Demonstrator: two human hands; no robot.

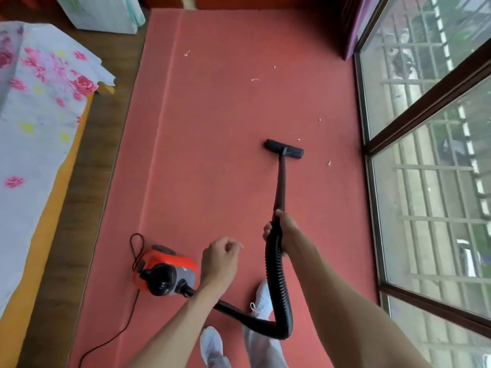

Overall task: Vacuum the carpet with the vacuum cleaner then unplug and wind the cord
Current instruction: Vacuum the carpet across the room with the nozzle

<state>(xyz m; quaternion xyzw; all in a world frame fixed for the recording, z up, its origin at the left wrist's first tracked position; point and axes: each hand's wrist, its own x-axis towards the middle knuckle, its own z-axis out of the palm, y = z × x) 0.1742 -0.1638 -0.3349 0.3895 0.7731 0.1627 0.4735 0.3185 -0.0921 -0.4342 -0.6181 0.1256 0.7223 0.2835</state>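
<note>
A red carpet [225, 107] runs down the middle of the floor, with several small white scraps on it. My right hand [283, 231] grips the black wand [281, 181] where it joins the ribbed hose [276, 285]. The black floor head [284, 149] rests flat on the carpet ahead. An orange and grey vacuum cleaner body [164, 270] sits on the carpet at lower left, its black cord [111, 338] trailing toward the bottom edge. My left hand [220, 258] hovers beside the body, fingers loosely curled, holding nothing.
A bed with a floral sheet [34, 115] lines the left side over a strip of wooden floor [87, 195]. Glass sliding doors [425, 155] with a dark frame bound the right. My feet in white shoes [212, 343] stand near the hose.
</note>
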